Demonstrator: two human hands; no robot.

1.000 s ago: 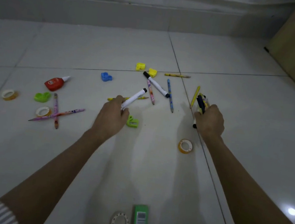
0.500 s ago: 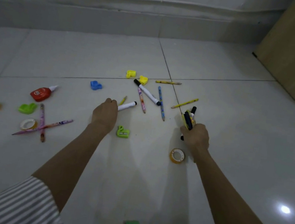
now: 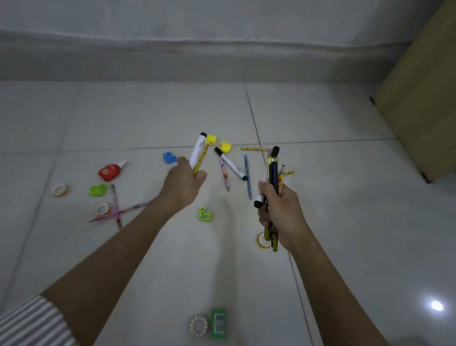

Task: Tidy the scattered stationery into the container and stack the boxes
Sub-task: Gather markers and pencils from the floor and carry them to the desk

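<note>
A pale tiled floor (image 3: 360, 221) with dark grout lines meets a grey wall (image 3: 186, 5) along a low skirting. A tan wooden panel (image 3: 452, 87) stands upright at the right.

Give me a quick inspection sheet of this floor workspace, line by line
Surface: pale tiled floor, glare spot at right.
Job's things: white marker and a yellow pencil in the left hand; pen bundle in the right hand; second marker, pencils, glue bottle, tape rolls, sharpeners loose on floor.
Clutter: green box beside a white ring near the person.
Grippers: both hands closed on pens.
Cables: nothing seen.
Surroundings: grey wall; wooden panel at right.
</note>
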